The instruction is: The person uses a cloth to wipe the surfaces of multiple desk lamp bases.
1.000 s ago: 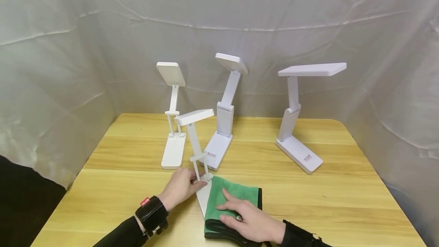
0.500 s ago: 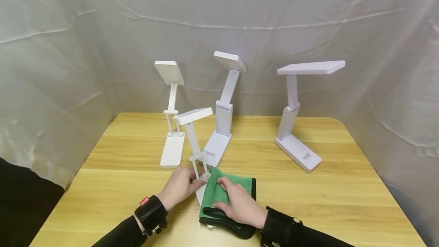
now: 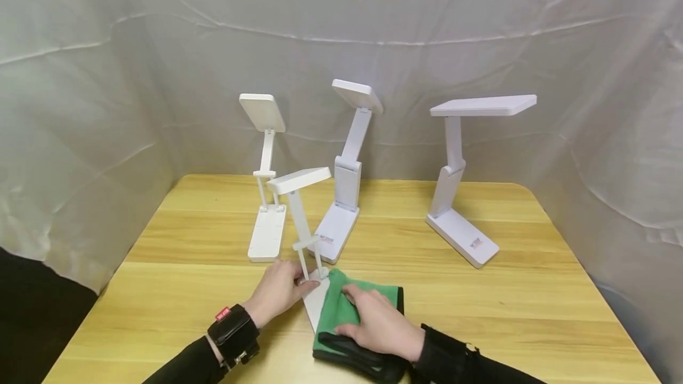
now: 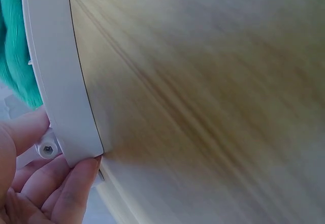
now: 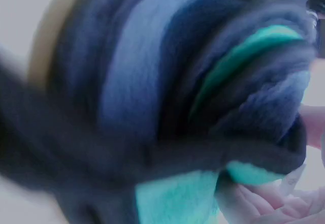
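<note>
A white folding desk lamp (image 3: pixel 300 218) stands at the front of the table, its head tilted. My left hand (image 3: pixel 278 290) grips the hinge end of its base; in the left wrist view the thumb lies by the hinge screw (image 4: pixel 48 149) and the fingertips (image 4: pixel 81 183) curl under the base edge. A folded green cloth (image 3: pixel 333 307) with black edging lies over the near part of that base. With curled fingers and thumb my right hand (image 3: pixel 381 322) holds the cloth from above. In the right wrist view the layered black folds (image 5: pixel 137 66) hide most of the hand.
Three more white folding lamps stand behind: a left lamp (image 3: pixel 268 233), a middle lamp (image 3: pixel 347 185) close behind the held one, and a right lamp (image 3: pixel 448 191). Pale fabric (image 3: pixel 405 5) hangs around the wooden table (image 3: pixel 533 313) at the back and sides.
My right hand's spread fingers have curled into the cloth. The cloth slid forward and left along the base, then partly back toward me. The left hand keeps its grip on the lamp.
</note>
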`<state>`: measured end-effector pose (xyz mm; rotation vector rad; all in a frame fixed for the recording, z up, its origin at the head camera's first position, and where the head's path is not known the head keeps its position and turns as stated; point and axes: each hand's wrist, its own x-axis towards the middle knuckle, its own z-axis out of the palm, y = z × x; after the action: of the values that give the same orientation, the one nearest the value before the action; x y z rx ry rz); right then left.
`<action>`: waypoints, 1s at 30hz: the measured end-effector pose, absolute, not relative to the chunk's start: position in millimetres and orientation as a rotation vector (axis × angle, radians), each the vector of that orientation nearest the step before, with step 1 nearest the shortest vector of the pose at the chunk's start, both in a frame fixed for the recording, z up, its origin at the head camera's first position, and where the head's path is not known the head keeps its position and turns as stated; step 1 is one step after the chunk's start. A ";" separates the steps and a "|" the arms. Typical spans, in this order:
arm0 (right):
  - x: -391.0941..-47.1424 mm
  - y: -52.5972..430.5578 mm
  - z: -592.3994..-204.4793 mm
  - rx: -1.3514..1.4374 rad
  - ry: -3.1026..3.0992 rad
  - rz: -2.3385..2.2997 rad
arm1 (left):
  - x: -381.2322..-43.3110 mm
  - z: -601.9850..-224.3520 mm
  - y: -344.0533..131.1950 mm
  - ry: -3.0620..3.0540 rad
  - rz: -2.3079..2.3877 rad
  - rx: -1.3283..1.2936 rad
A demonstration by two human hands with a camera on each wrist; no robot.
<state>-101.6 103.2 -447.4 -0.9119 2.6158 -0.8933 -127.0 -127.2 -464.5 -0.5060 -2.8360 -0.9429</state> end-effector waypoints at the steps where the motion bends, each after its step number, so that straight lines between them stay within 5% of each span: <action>1: -105.0 99.6 -448.0 -0.922 2.631 -0.891 | -127.3 -464.2 -127.3 -2.833 -0.941 -0.515; 8: -122.2 91.6 -448.6 -0.945 2.700 -0.914 | -129.2 -464.8 -127.4 -2.826 -0.952 -0.538; 30: -95.6 129.0 -446.1 -1.138 2.599 -0.681 | -127.1 -464.5 -125.9 -2.825 -0.936 -0.517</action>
<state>-95.6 129.0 -446.1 -1.1378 2.5994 -0.6813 -127.1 -125.9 -464.5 -0.5172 -2.8250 -0.9361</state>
